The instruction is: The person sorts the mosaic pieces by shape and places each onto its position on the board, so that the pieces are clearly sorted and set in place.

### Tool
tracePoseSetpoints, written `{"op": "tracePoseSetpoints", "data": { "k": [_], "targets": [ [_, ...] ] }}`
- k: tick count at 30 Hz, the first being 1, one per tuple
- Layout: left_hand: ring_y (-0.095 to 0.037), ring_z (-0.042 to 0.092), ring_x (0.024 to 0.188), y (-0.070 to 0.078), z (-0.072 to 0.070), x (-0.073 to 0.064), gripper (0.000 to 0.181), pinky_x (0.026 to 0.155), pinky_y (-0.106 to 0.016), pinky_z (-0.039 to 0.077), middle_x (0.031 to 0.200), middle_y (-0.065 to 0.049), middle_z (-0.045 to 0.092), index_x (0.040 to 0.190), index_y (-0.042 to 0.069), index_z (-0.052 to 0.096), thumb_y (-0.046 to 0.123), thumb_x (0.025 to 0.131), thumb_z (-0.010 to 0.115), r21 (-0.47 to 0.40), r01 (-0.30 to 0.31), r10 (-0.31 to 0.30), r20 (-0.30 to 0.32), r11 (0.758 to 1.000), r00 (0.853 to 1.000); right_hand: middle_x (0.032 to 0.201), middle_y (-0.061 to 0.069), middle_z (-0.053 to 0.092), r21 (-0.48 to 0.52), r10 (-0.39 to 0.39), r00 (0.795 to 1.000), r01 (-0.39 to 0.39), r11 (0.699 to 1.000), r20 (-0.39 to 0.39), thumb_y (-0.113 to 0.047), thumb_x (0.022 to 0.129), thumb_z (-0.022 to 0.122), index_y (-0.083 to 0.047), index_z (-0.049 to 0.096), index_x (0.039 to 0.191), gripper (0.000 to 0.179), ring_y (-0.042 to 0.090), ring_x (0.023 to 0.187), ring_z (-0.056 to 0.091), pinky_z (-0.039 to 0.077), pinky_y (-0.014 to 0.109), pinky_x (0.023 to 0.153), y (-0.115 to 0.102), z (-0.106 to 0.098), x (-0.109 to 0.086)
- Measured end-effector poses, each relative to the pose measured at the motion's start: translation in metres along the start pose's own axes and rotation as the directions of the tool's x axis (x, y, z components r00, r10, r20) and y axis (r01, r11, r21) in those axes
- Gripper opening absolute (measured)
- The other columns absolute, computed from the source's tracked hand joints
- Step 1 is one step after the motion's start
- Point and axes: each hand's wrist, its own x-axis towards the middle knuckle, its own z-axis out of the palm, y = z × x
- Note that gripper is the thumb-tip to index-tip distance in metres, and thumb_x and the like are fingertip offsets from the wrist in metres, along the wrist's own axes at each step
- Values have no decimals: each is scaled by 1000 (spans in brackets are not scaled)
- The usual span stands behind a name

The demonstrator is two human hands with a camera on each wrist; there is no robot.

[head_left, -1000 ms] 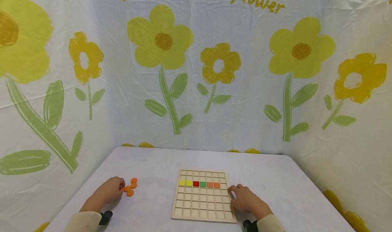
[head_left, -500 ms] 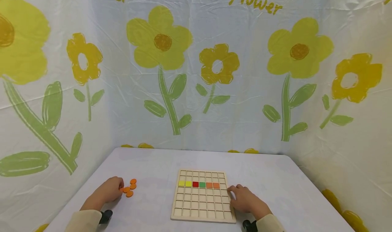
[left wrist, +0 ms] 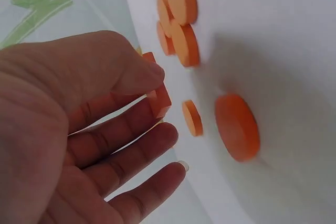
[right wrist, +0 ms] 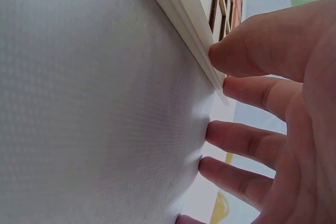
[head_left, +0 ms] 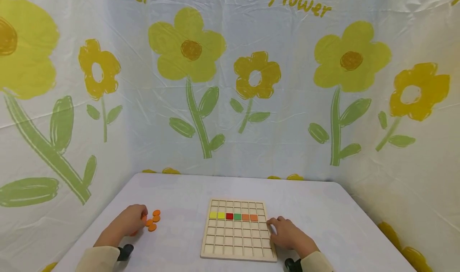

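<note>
My left hand (head_left: pixel 131 219) is at the left of the table, pinching an orange tile (left wrist: pixel 160 100) with straight edges between thumb and fingers. Several orange discs (head_left: pixel 152 227) lie beside it, and one disc (left wrist: pixel 237 128) rests on the table under the hand. A wooden grid board (head_left: pixel 238 240) lies at the middle. Across one of its rows run yellow, red (head_left: pixel 229 216), green (head_left: pixel 238 217) and orange squares. With fairly straight fingers, my right hand (head_left: pixel 287 233) touches the board's right edge; its other fingertips (right wrist: pixel 212 129) rest on the table.
The white table (head_left: pixel 179 192) has its far edge against a hanging cloth (head_left: pixel 287 144) printed with yellow flowers. More cloth closes in the left and right sides. A dark strap (head_left: pixel 125 253) sits on the left wrist.
My left hand has risen slightly off the table with the orange tile, and a disc now shows beneath it. My right hand and the board stay put.
</note>
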Motion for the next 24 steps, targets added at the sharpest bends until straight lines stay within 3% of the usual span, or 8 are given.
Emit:
{"op": "tracePoseSetpoints", "data": {
  "k": [4, 8, 13, 17, 24],
  "targets": [
    [-19, 50, 72, 7, 2, 1, 14, 62, -30, 46, 84, -6, 53, 93, 1, 58, 2, 81, 66, -53, 8, -7, 8, 999, 1000, 121, 14, 57, 7, 3, 1000, -3, 1000, -5, -19, 84, 62, -13, 61, 124, 41, 37, 113, 54, 42, 59, 97, -1, 0, -2],
    [-19, 51, 77, 13, 6, 4, 18, 67, -32, 49, 89, -6, 58, 96, 1, 61, 2, 79, 67, -92, 22, -20, 21, 996, 1000, 122, 14, 57, 9, -9, 1000, 9, 1000, -17, -18, 84, 62, -13, 61, 124, 41, 38, 113, 54, 43, 59, 97, -1, 0, -3],
    [-18, 52, 79, 23, 8, 4, 22, 70, -34, 49, 89, -5, 61, 98, 0, 63, -1, 76, 68, -110, -12, 13, 10, 994, 1000, 123, 15, 57, 10, -21, 999, 21, 1000, -26, -17, 84, 61, -12, 61, 124, 41, 39, 114, 54, 43, 59, 97, -1, 0, -4],
    [-18, 51, 79, 31, 10, 4, 19, 70, -34, 49, 85, -4, 58, 97, 1, 64, 0, 79, 70, -80, -51, 50, -14, 995, 999, 123, 15, 57, 13, -27, 999, 27, 1000, -29, -17, 84, 61, -12, 61, 124, 41, 40, 114, 54, 43, 59, 96, -1, 0, -4],
    [-18, 51, 81, 45, 15, 11, 21, 74, -36, 50, 87, -4, 57, 98, 4, 64, 5, 79, 73, -30, -54, 54, -10, 998, 999, 123, 15, 56, 17, -8, 1000, 8, 1000, -21, -18, 84, 62, -13, 61, 125, 41, 38, 114, 54, 43, 60, 96, -1, 1, -4]
  ]
}}
